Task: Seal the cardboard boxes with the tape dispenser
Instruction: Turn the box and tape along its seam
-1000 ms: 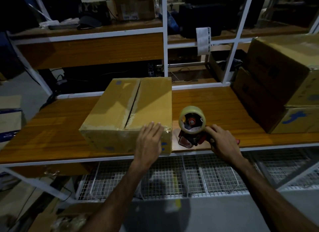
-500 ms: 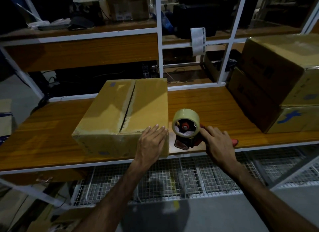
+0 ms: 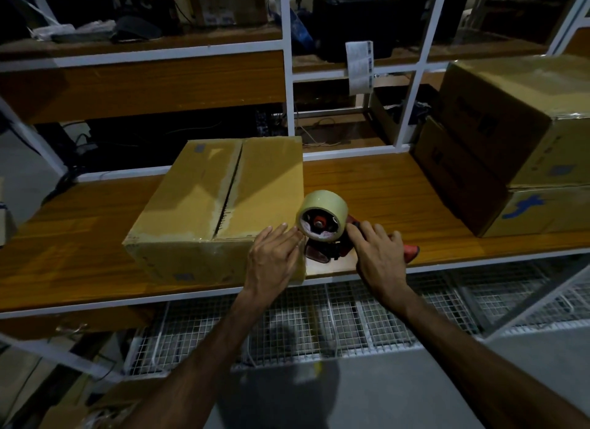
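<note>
Cardboard box (image 3: 217, 205) under flat left hand (image 3: 274, 256)

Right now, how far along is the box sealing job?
Looks done: the two stacked boxes at right appear taped. In hand: the right hand rests on the tape dispenser on the shelf; the left hand presses the near corner of the front box. Left: its top seam is open, showing only old tape residue.
</note>
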Demonstrator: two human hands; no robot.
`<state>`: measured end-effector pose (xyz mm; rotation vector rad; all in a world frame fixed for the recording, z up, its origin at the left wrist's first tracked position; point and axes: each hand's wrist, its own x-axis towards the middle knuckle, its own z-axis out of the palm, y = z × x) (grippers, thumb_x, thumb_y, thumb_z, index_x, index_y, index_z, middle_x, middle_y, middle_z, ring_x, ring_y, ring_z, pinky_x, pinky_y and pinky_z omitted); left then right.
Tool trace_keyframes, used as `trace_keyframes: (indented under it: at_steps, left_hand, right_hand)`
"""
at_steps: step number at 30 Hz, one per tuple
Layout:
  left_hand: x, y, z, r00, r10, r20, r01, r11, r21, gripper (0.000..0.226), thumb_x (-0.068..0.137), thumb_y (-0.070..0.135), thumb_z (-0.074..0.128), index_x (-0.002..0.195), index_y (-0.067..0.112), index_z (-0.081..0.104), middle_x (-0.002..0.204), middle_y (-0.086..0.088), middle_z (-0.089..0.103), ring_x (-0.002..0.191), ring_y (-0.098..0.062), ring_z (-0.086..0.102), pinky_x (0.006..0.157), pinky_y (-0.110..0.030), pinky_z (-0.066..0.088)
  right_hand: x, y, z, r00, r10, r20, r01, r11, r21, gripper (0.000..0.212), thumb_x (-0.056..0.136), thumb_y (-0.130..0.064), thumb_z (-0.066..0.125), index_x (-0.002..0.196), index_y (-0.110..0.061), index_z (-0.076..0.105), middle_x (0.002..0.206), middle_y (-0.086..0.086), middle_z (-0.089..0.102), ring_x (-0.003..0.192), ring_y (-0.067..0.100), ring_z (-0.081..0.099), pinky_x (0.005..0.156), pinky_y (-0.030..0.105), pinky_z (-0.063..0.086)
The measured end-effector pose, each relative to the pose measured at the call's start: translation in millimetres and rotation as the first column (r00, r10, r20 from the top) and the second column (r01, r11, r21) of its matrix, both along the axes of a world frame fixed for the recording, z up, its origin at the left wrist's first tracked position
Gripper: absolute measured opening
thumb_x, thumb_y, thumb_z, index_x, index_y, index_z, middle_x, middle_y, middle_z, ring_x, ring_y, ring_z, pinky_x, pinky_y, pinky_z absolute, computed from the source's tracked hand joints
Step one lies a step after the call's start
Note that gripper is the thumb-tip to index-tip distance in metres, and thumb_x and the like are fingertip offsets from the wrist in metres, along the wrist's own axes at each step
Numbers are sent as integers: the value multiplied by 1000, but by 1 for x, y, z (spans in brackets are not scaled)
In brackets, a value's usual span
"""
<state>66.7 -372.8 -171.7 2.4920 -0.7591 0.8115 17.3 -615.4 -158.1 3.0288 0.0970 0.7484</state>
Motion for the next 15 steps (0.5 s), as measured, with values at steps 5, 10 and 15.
trace_keyframes:
  at_steps: [5,10,15]
  left_hand:
    - [-1,-1,4,999,1,-32,-1,1000,-7,29,96,16,71,125,15,75,133,-4,71,130,-22,63,114,-44,44]
    - [-1,-2,4,998,8,-59,-10,999,-33,32,97,19,68,128,17,74,134,-2,70,130,-22,63,113,-43,43]
    - [1,-3,3,997,15,-76,-19,999,-44,32,96,21,66,126,17,75,132,-1,71,130,-20,63,113,-43,44]
  right_hand:
    - [6,3,8,997,-16,-71,17,1000,12,48,92,-9,57,138,-21,53,115,6,62,99,30,59,80,48,43]
    - [8,4,10,989,-57,-139,65,997,50,50,93,-11,64,139,-24,50,118,3,61,104,26,59,86,48,46]
    - [14,1,21,990,-76,-119,80,996,31,43,92,-11,57,134,-23,54,113,3,60,100,27,58,82,48,45]
